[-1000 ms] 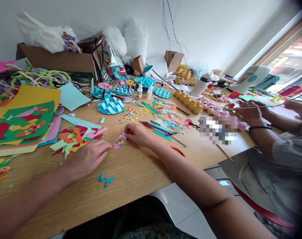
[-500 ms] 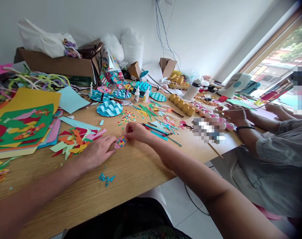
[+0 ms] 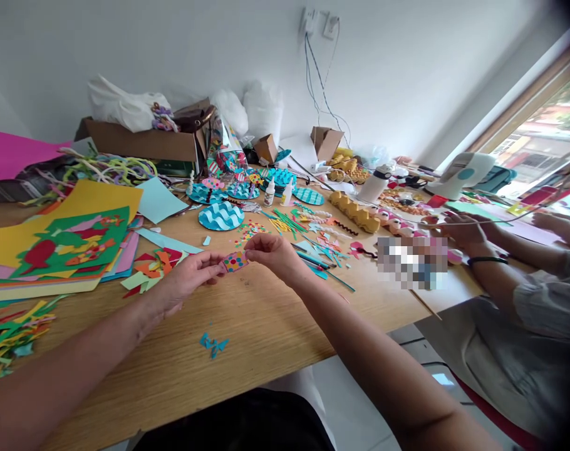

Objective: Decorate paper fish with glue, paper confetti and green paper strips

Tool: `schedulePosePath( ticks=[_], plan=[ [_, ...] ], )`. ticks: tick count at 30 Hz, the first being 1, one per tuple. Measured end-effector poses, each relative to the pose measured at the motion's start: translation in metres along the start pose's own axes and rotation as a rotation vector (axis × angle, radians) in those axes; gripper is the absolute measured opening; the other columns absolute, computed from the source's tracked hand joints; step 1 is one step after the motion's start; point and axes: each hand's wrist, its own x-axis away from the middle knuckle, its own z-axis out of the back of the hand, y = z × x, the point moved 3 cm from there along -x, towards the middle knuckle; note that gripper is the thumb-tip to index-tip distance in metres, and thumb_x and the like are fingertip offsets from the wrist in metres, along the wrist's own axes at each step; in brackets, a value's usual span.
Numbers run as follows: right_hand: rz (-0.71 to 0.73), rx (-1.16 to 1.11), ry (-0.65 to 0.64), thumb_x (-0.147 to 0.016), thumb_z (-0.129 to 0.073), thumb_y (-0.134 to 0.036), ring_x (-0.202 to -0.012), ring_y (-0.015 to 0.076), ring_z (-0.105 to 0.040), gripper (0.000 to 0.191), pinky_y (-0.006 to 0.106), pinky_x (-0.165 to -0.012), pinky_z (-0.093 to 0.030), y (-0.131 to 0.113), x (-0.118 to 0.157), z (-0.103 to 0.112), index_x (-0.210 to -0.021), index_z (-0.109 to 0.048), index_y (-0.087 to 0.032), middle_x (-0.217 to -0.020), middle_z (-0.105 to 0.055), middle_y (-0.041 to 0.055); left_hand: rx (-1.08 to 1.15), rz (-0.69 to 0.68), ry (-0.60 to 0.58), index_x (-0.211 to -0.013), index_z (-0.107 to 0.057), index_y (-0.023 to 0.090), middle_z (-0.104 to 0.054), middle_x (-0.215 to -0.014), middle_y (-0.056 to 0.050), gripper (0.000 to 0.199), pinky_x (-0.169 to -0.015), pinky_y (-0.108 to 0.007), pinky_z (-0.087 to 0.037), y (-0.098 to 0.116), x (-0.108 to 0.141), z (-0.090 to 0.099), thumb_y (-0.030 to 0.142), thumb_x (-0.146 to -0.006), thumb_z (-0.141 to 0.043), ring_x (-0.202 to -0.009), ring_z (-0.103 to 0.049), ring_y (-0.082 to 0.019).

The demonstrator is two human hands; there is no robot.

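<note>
A small paper fish (image 3: 235, 262), pink and blue with coloured dots, is stretched between my two hands just above the wooden table (image 3: 172, 351). My left hand (image 3: 193, 275) pinches its left end between thumb and fingers. The fingertips of my right hand (image 3: 272, 252) grip the other end. Beyond them lie tiny coloured paper dots (image 3: 250, 233) and a round blue wavy paper disc (image 3: 221, 215). Slim brushes or pens (image 3: 313, 260) rest to the right of my right hand. Blue paper scraps (image 3: 213, 344) lie nearer to me.
Paper offcuts (image 3: 156, 268) and stacked coloured sheets (image 3: 101, 194) cover the left side. Two glue bottles (image 3: 269, 192) stand toward the back, with a white flask (image 3: 375, 183) farther right. A co-worker's hands (image 3: 466, 232) are at the right, beside painted egg-carton strips (image 3: 355, 212).
The paper fish has come up off the table. My left hand, which lay flat beside it, now pinches its left end. My view has shifted slightly.
</note>
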Motion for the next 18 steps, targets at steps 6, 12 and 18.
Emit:
schedulePosePath(
  ticks=[6,12,18],
  plan=[
    [-0.045,-0.085,0.046,-0.063,-0.061,-0.022,-0.052,0.0067,-0.047,0.010,0.020,-0.052,-0.035,0.006,0.000,-0.004,-0.069,-0.057,-0.015,-0.057,-0.056,-0.0042,0.087,0.034,0.101,-0.077,-0.057,0.016,-0.060,-0.073,-0.002,0.018,-0.062,-0.025,-0.042,0.002,0.008,0.003,0.033,-0.071,-0.060,-0.068,-0.057,-0.012],
    [-0.054,-0.017,0.070,-0.063,-0.058,-0.023,-0.051,0.0075,-0.047,0.008,0.020,-0.049,-0.034,0.011,-0.003,-0.011,-0.067,-0.056,-0.016,-0.055,-0.056,-0.0036,0.025,0.038,0.165,-0.070,-0.055,0.016,-0.059,-0.067,0.000,0.015,-0.055,-0.022,-0.040,0.011,0.013,0.009,0.030,-0.067,-0.059,-0.060,-0.055,-0.011],
    [0.026,0.143,0.129,-0.065,-0.056,-0.025,-0.057,0.0107,-0.053,0.009,0.023,-0.053,-0.040,0.026,-0.005,-0.009,-0.070,-0.058,-0.017,-0.062,-0.058,-0.0011,-0.083,0.033,0.225,-0.068,-0.054,0.017,-0.061,-0.065,0.000,0.016,-0.054,-0.024,-0.044,0.018,0.018,0.031,0.032,-0.066,-0.059,-0.057,-0.056,-0.012]
  ],
)
